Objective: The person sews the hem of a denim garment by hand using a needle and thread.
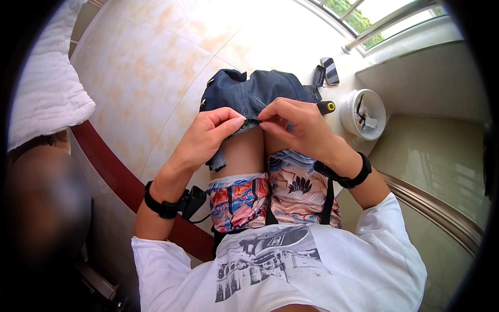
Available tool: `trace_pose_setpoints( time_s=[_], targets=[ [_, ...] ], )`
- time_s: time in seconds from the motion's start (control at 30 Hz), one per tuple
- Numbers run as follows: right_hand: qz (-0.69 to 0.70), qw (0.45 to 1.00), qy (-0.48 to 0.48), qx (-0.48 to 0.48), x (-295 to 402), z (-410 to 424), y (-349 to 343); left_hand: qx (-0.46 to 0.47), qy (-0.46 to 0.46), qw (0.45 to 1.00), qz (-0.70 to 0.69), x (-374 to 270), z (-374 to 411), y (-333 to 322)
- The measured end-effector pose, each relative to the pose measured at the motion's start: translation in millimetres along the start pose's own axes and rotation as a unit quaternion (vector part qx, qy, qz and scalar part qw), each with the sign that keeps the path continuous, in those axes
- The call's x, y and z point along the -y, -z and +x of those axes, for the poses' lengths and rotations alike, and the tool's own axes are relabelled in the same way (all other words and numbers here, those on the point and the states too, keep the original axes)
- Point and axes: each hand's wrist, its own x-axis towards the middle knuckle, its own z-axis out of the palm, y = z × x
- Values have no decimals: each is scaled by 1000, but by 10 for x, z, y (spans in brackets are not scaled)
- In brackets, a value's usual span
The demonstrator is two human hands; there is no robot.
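Note:
A dark blue denim garment (249, 91) with frayed edges lies over my knees. My left hand (212, 134) pinches its edge between thumb and forefinger. Close beside it, my right hand (294, 121) has thumb and forefinger drawn together at the same edge, on a small dark bit of it. A fine pale thread (257, 99) shows against the denim near the right fingertips; whether a needle is there cannot be made out. To the right of the garment lies a dark thread spool (325, 107) with a yellow end.
A phone (330, 71) and a small dark case (319, 76) lie on the tiled floor (163, 78). On the right stands a white bucket (345, 113) with scraps inside. A metal railing (390, 23) runs by the window. A blurred person (46, 202) is at left, near white quilted cloth (46, 85).

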Motion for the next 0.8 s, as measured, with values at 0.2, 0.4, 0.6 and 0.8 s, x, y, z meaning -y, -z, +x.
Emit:
trace_pose_setpoints(
  time_s=[0.2, 0.4, 0.6, 0.8],
  targets=[
    [-59, 996, 64, -4, -3, 33, -58, 12, 13, 1000, -5, 3, 26, 28],
    [-145, 982, 115, -34, -72, 38, -45, 21, 36, 999, 13, -64, 28, 30],
    [-77, 993, 85, -23, -1, 64, -74, 23, 26, 999, -6, -33, 49, 38],
    [-80, 993, 84, 3, -34, 91, -64, 24, 29, 999, 8, -65, 54, 37]
  ],
)
